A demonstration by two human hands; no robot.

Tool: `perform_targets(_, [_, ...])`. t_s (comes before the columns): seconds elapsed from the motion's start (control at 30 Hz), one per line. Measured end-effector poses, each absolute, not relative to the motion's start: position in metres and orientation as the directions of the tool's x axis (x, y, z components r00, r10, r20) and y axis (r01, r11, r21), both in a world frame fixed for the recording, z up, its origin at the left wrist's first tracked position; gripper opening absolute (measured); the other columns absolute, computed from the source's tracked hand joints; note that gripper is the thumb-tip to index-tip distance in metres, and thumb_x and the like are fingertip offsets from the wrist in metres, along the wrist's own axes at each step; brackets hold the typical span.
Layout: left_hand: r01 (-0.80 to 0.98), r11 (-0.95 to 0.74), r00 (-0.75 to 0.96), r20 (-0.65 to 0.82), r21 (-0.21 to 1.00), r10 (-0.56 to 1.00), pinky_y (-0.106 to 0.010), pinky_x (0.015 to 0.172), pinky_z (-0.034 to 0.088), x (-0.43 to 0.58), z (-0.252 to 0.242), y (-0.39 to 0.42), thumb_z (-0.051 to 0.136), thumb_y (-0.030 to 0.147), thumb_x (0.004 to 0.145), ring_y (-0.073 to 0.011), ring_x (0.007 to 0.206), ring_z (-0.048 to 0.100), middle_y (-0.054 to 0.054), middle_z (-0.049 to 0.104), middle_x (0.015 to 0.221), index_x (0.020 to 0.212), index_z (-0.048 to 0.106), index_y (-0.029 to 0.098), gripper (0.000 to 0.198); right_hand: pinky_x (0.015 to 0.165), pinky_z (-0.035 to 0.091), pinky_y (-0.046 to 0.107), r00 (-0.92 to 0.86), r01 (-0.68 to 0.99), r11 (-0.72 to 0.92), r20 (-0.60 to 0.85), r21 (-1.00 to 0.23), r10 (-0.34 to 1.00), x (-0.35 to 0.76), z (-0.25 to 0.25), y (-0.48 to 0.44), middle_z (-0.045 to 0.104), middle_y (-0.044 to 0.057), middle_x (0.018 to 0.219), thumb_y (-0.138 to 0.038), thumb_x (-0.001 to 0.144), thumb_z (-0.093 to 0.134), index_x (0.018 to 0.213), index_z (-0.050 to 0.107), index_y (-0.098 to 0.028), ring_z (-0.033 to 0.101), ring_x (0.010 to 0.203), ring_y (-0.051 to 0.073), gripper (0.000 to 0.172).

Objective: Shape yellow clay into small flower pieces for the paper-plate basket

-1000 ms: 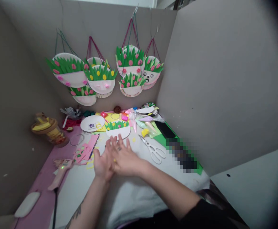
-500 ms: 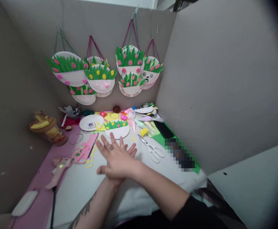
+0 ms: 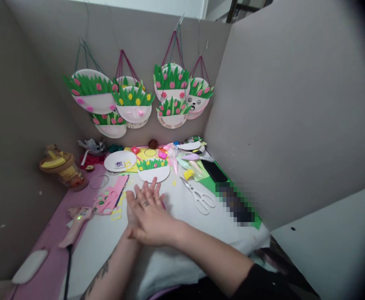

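Hands (image 3: 147,221) press together, right over left, whether grasping anything impossible to tell, just before a white plate (image 3: 154,175) lying crosswise, its green grass (image 3: 152,164) pointing toward the tabletop's (image 3: 52,237) far edge, scissors (image 3: 197,196) rightward.

Black right sleeve (image 3: 257,279), dark tattoo (image 3: 100,273) along the left forearm (image 3: 119,264), ring-like band (image 3: 146,203) on the right hand (image 3: 151,221)

Looks matt and papery on the white half plate (image 3: 154,174), the pink sheet (image 3: 119,186) and the hanging plates (image 3: 91,101). Reads as smooth plastic on the pink glue gun (image 3: 76,228), and as metal blades with smooth plastic handles on the scissors (image 3: 196,193). Seems like matt, creased cloth on the white table cover (image 3: 169,266).
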State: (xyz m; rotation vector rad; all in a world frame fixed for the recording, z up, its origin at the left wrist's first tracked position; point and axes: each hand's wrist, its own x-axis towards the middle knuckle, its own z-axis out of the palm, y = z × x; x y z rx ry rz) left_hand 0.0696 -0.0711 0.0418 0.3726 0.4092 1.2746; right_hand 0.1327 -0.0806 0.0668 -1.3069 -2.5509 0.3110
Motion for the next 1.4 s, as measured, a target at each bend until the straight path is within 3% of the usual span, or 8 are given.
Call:
perform_targets(0.1, [-0.845,-0.104,-0.131,-0.013,0.525,0.991,-0.045,0.111,0.022,0.081,0.042,-0.072,0.018,0.055,0.09,-0.0213,0.143,0.013,0.017,0.019,0.153,0.14,0.025,0.05,0.051,0.108,0.008,0.066,-0.513,0.764,0.553,0.207,-0.333,0.833,0.129,0.069,-0.071,-0.006,0.008,0.157,-0.063,0.084,0.043,0.148,-0.006,-0.025,-0.008,0.142,0.037,0.09])
perform_targets(0.23, [-0.807,0.382,0.323,-0.205,0.45,0.924,-0.044,0.1,0.04,0.078,0.032,-0.054,0.028,0.049,0.093,-0.0251,0.12,0.052,-0.011,0.052,0.135,0.137,0.041,0.023,0.053,0.108,0.008,0.066,-0.196,0.828,0.298,0.252,-0.475,0.948,0.152,0.067,-0.033,0.011,0.013,0.156,-0.054,0.087,0.044,0.149,0.011,-0.019,0.0,0.142,0.037,0.078])
perform_targets(0.33, [-0.748,0.517,0.383,-0.365,0.416,0.848,-0.036,0.084,0.05,0.061,0.021,-0.029,0.027,0.044,0.094,-0.0217,0.093,0.065,-0.017,0.065,0.104,0.123,0.05,0.008,0.052,0.109,0.014,0.063,-0.178,0.724,0.336,0.308,-0.603,0.935,0.18,0.05,-0.009,0.037,0.011,0.147,-0.042,0.093,0.036,0.143,0.032,-0.02,0.021,0.14,0.032,0.055])
perform_targets(0.43, [-0.74,0.517,0.359,-0.398,0.43,0.844,-0.032,0.075,0.052,0.05,0.016,-0.011,0.028,0.045,0.094,-0.0204,0.085,0.066,-0.015,0.064,0.093,0.112,0.053,0.007,0.049,0.11,0.027,0.051,-0.251,0.602,0.448,0.376,-0.661,0.892,0.195,0.026,-0.002,0.053,0.009,0.135,-0.031,0.092,0.038,0.128,0.053,-0.021,0.034,0.135,0.025,0.04])
perform_targets(0.67, [-0.74,0.442,0.31,-0.326,0.507,0.893,-0.032,0.073,0.05,0.048,0.018,-0.011,0.034,0.05,0.092,-0.0195,0.084,0.064,-0.012,0.063,0.095,0.105,0.051,0.014,0.042,0.108,0.023,0.06,-0.3,0.587,0.521,0.43,-0.62,0.851,0.182,-0.009,-0.003,0.046,0.005,0.14,-0.025,0.079,0.062,0.105,0.067,-0.028,0.023,0.139,0.031,0.027])
perform_targets(0.93, [-0.495,0.446,0.412,-0.25,0.746,0.876,-0.024,0.073,0.045,0.034,0.007,-0.017,0.066,0.03,0.079,-0.0086,0.069,0.055,-0.005,0.062,0.087,0.093,0.064,0.011,0.024,0.108,0.027,0.055,-0.263,0.598,0.666,0.676,-0.446,0.688,0.195,-0.011,-0.009,0.051,0.008,0.133,-0.038,0.086,0.057,0.104,0.066,-0.026,0.032,0.134,0.03,0.023])
perform_targets(1.1, [-0.461,0.435,0.395,-0.26,0.774,0.881,-0.024,0.07,0.044,0.035,0.006,-0.018,0.068,0.034,0.077,-0.0096,0.07,0.056,-0.005,0.063,0.084,0.097,0.063,0.013,0.03,0.107,0.029,0.056,-0.289,0.61,0.68,0.686,-0.406,0.668,0.196,-0.011,-0.016,0.048,0.011,0.135,-0.043,0.083,0.06,0.117,0.06,-0.024,0.031,0.134,0.032,0.039])
perform_targets(1.4, [-0.422,0.418,0.409,-0.243,0.804,0.88,-0.023,0.07,0.043,0.032,0.009,-0.021,0.073,0.032,0.073,-0.0091,0.07,0.057,-0.003,0.062,0.08,0.108,0.061,0.015,0.041,0.107,0.031,0.054,-0.252,0.573,0.702,0.724,-0.424,0.643,0.197,-0.01,-0.02,0.051,0.008,0.133,-0.036,0.081,0.065,0.104,0.065,-0.026,0.034,0.133,0.03,0.025])
